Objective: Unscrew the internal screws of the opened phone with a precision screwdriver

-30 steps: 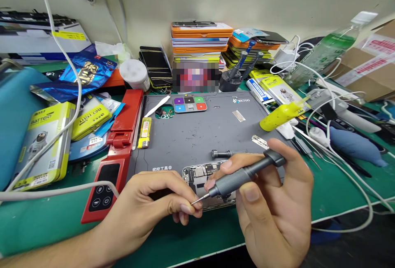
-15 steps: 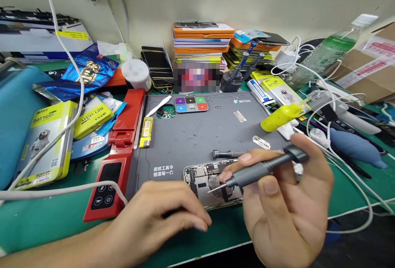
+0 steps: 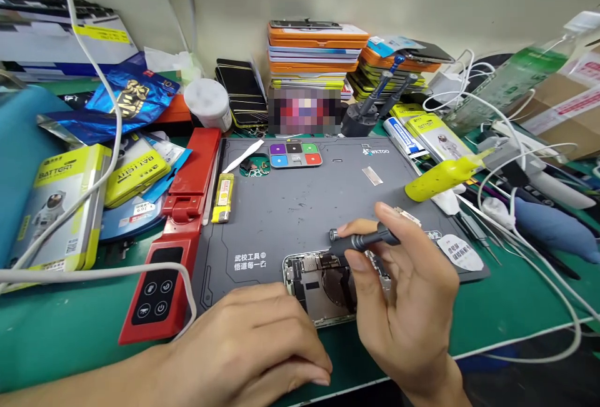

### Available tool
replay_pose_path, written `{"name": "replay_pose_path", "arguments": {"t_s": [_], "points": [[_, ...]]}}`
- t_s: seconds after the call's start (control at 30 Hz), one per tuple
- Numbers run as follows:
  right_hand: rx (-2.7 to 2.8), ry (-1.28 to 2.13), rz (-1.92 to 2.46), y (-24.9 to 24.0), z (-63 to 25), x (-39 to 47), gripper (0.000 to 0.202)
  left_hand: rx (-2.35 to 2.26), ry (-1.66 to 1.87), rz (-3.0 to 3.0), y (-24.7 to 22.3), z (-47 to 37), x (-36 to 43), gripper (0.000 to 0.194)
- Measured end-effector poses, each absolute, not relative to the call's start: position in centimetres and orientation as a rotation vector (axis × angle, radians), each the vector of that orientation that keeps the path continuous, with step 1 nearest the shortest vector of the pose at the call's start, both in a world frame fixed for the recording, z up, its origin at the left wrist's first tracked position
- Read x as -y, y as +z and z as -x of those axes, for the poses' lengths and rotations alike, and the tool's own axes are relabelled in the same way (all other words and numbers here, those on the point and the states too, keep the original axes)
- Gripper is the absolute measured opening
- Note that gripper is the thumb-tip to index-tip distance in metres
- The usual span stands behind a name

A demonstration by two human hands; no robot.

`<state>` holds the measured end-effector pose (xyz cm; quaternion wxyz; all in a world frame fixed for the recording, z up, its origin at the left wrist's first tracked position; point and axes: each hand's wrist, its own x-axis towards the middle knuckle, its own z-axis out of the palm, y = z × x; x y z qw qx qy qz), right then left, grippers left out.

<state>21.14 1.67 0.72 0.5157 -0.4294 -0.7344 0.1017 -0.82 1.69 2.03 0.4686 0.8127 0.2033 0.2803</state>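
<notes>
An opened phone [image 3: 313, 294] lies on the grey work mat [image 3: 290, 207], its inner parts and a round coil showing. My right hand [image 3: 407, 294] is closed around a dark grey screwdriver [image 3: 359, 242], forefinger on its end cap. The driver slants down leftward over the phone's far edge; its tip is hard to make out. Behind the phone shows the end of another grey screwdriver [image 3: 334, 234], the rest covered by my right hand. My left hand [image 3: 276, 338] rests at the phone's near left corner, fingers curled together with nothing visible in them.
Left of the mat stands a red lamp-like device [image 3: 162, 288] with a white cable [image 3: 117, 267] across it. A yellow bottle [image 3: 440, 179] and a razor blade are to the right. A coloured magnetic tray [image 3: 295, 155], battery boxes [image 3: 60, 200] and stacked orange cases [image 3: 316, 36] lie around.
My right hand has moved left and inward, bringing the screwdriver from over the phone's middle to its far edge. My left hand's fingers have curled more. The view has shifted slightly.
</notes>
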Motion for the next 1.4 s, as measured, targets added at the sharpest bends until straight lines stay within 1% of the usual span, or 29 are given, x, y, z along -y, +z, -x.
{"name": "replay_pose_path", "arguments": {"t_s": [0.13, 0.77, 1.0, 1.4], "points": [[1.789, 0.224, 1.04, 0.6, -20.9, -1.7, 0.077, -0.525, 0.678, -2.009, 1.9, 0.8, -1.7, 0.01], [1.832, 0.232, 1.027, 0.1, -20.7, -1.6, 0.084, -0.569, 0.582, -2.061, 2.1, 1.0, -1.4, 0.011], [1.882, 0.146, 0.957, 0.7, -20.7, -1.9, 0.086, -0.554, 0.756, -2.083, 1.4, 0.6, -1.3, 0.012], [1.945, 0.031, 0.988, 1.3, -20.9, -1.7, 0.079, -0.562, 0.786, -2.106, 1.5, 0.8, -1.0, 0.013]]}}
